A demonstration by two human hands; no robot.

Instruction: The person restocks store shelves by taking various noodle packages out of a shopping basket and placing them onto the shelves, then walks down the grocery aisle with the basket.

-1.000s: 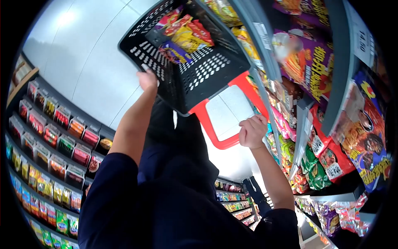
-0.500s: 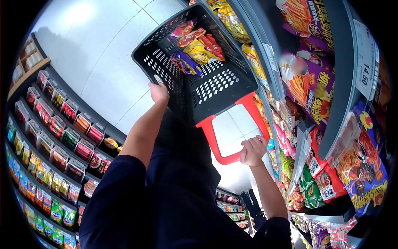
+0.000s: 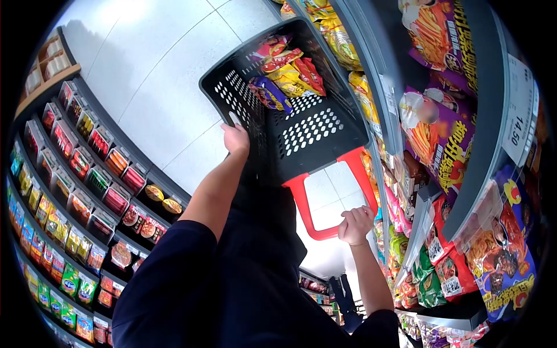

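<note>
Red handle of a black shopping basket sits in the curled right hand, the left hand touches the basket's side, grip unclear, and food packets lie inside, with a packed shelf alongside.

We see bright glare on the pale grey tiled floor, lens distortion bowing the long grey shelf edge, black corners.

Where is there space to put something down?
The pale floor between the black basket and the left shelves is bare. The loop in the red handle looks open too. The basket's far end is crowded with snack bags.
</note>
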